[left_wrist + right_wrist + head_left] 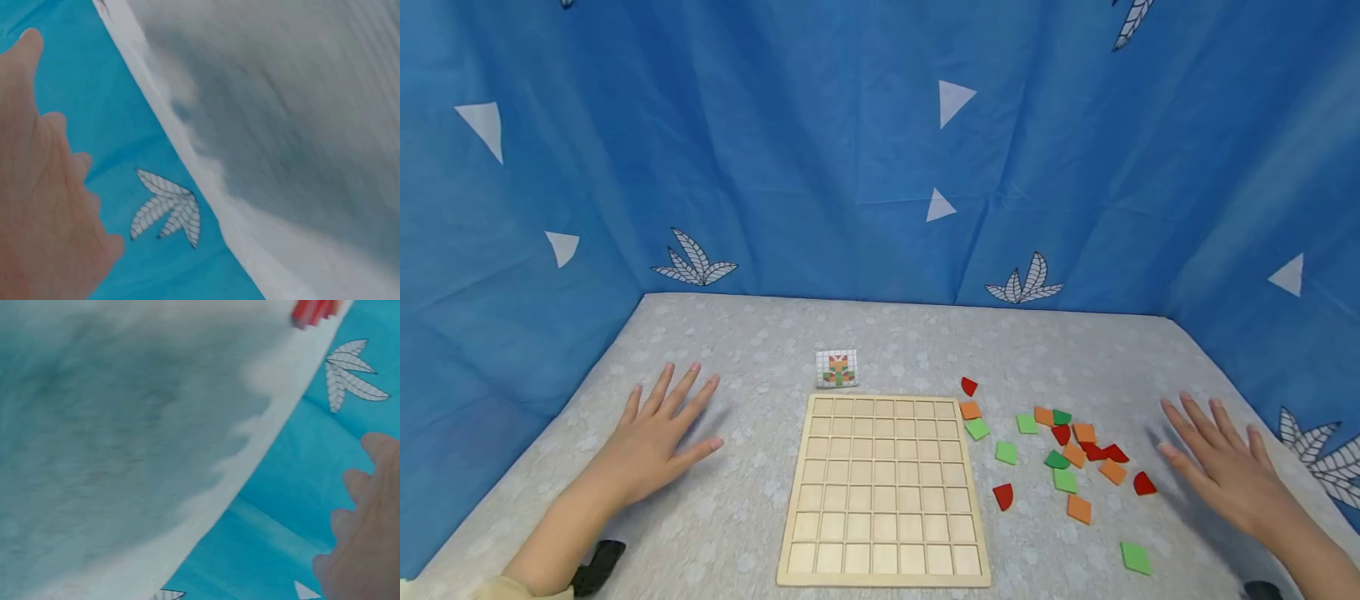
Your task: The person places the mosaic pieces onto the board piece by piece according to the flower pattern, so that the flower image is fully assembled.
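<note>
Your left grip (658,446): fingers spread, thumb out, holding nothing, above the grey-covered bench (730,533). Right of it, about level with its fingertips: small pattern card (837,367). Also to its right, reaching nearer you: pale wooden grid board (883,475). Next, scattered red, orange and green tiles (1074,454), left of your right grip (1228,479); a red quarter-round tile (1145,483) lies nearest it. Right grip: fingers extended, nothing held.
</note>
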The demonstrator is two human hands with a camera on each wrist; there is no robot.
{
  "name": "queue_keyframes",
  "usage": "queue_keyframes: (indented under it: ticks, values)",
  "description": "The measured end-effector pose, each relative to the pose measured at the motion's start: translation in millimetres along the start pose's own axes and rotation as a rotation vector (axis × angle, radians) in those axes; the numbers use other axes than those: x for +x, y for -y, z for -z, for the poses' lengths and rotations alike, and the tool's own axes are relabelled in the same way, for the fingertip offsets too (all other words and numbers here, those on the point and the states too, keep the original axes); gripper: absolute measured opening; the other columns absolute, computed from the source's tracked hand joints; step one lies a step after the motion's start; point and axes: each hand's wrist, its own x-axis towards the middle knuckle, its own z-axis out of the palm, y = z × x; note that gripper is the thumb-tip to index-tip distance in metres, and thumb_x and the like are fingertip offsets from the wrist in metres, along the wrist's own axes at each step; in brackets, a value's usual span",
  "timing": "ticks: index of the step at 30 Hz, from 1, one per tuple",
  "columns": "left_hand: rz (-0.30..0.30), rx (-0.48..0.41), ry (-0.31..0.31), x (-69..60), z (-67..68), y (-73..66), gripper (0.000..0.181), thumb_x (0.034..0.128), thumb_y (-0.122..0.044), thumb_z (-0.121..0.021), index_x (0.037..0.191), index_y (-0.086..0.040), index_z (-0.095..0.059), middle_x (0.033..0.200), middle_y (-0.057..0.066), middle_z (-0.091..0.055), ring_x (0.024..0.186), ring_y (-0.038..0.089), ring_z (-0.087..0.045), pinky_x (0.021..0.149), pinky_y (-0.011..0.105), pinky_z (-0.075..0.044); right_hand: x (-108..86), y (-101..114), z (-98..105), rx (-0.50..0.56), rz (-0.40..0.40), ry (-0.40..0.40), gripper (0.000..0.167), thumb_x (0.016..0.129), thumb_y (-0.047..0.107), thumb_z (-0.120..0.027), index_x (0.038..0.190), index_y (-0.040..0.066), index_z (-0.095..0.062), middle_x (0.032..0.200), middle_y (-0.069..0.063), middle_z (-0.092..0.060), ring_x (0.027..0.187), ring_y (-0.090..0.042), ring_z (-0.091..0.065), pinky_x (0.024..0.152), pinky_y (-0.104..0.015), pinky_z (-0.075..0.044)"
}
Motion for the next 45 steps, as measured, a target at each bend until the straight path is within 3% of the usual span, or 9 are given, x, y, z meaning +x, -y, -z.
queue_keyframes:
  ticks: [7, 22, 25, 28, 32, 36, 39, 42, 45]
  values:
    - [-0.009, -0.034, 0.076, 1.1, -0.3, -23.3, 0.085, 0.0874, -0.059, -0.052, 0.152, -0.019, -0.014, 0.155, 0.012, -0.005, 0.139, 0.034, 0.007, 0.103, 0.061, 0.005, 2.3, 12, 13, 0.057, 0.059, 0.018, 0.073, 0.098, 0.035, -0.047, 0.152, 0.021, 0.0, 0.154, -0.016, 0.008, 0.134, -0.028, 0.025, 0.091, -0.052, 0.03]
    - [-0.129, -0.207, 0.173, 3.8, -8.1, -73.3, 0.094, 0.0802, -0.064, -0.058, 0.152, -0.021, -0.014, 0.156, 0.005, -0.009, 0.139, 0.031, -0.005, 0.102, 0.064, -0.012, 8.9, 64, 23, 0.114, 0.182, 0.003, 0.073, 0.095, 0.031, -0.054, 0.152, 0.02, -0.01, 0.155, -0.013, -0.004, 0.138, -0.031, 0.011, 0.098, -0.054, 0.022]
    - [-0.15, -0.291, 0.23, 2.6, -11.5, -78.4, 0.102, 0.0749, -0.067, -0.061, 0.152, -0.022, -0.011, 0.155, 0.008, -0.012, 0.139, 0.033, -0.009, 0.1, 0.065, -0.015, 10.8, 72, 25, 0.218, 0.199, 0.046, 0.071, 0.094, 0.029, -0.057, 0.152, 0.02, -0.016, 0.155, -0.013, -0.009, 0.139, -0.032, 0.004, 0.1, -0.061, 0.012]
    - [-0.161, -0.383, 0.292, 1.4, -14.4, -81.2, 0.108, 0.0709, -0.067, -0.064, 0.152, -0.022, -0.009, 0.154, 0.009, -0.013, 0.138, 0.034, -0.011, 0.1, 0.065, -0.017, 11.8, 78, 26, 0.346, 0.208, 0.093, 0.068, 0.092, 0.028, -0.062, 0.149, 0.02, -0.027, 0.151, -0.013, -0.024, 0.138, -0.017, -0.016, 0.099, -0.066, -0.018]
    - [-0.176, -0.459, 0.336, 0.8, -17.6, -82.9, 0.106, 0.0704, -0.065, -0.066, 0.152, -0.024, -0.012, 0.154, 0.01, -0.014, 0.137, 0.036, -0.011, 0.1, 0.065, -0.016, 12.2, 79, 20, 0.505, 0.246, 0.143, 0.063, 0.087, 0.024, -0.068, 0.144, 0.015, -0.04, 0.14, -0.002, -0.044, 0.119, 0.003, -0.04, 0.079, -0.048, -0.05]
    - [-0.21, -0.519, 0.357, 0.2, -21.4, -83.1, 0.101, 0.0717, -0.061, -0.068, 0.151, -0.023, -0.018, 0.154, 0.011, -0.014, 0.137, 0.039, -0.01, 0.099, 0.067, -0.013, 14.7, 72, 8, 0.815, 0.342, 0.269, 0.054, 0.09, 0.007, -0.062, 0.14, 0.001, -0.042, 0.136, 0.006, -0.048, 0.114, 0.001, -0.049, 0.079, -0.028, -0.051]
    - [-0.231, -0.525, 0.364, -0.1, -24.5, -82.2, 0.099, 0.0726, -0.061, -0.068, 0.151, -0.022, -0.021, 0.154, 0.01, -0.015, 0.137, 0.039, -0.008, 0.099, 0.068, -0.011, 16.5, 64, -3, 1.049, 0.435, 0.393, 0.046, 0.091, -0.008, -0.052, 0.136, -0.007, -0.042, 0.132, -0.002, -0.053, 0.107, -0.01, -0.056, 0.075, -0.027, -0.051]
    - [-0.239, -0.52, 0.363, -0.6, -27.1, -80.7, 0.098, 0.073, -0.061, -0.067, 0.151, -0.022, -0.022, 0.154, 0.01, -0.014, 0.137, 0.038, -0.007, 0.099, 0.067, -0.01, 16.6, 57, -13, 1.172, 0.48, 0.478, 0.042, 0.091, -0.014, -0.047, 0.133, -0.007, -0.047, 0.125, -0.008, -0.058, 0.091, -0.017, -0.06, 0.061, -0.032, -0.049]
    - [-0.251, -0.518, 0.346, -1.8, -28.8, -79.0, 0.098, 0.0736, -0.061, -0.067, 0.151, -0.019, -0.023, 0.154, 0.011, -0.015, 0.137, 0.039, -0.007, 0.099, 0.067, -0.01, 15.7, 52, -20, 1.245, 0.481, 0.527, 0.039, 0.092, -0.016, -0.044, 0.13, -0.007, -0.051, 0.122, -0.01, -0.06, 0.093, -0.017, -0.062, 0.064, -0.03, -0.051]
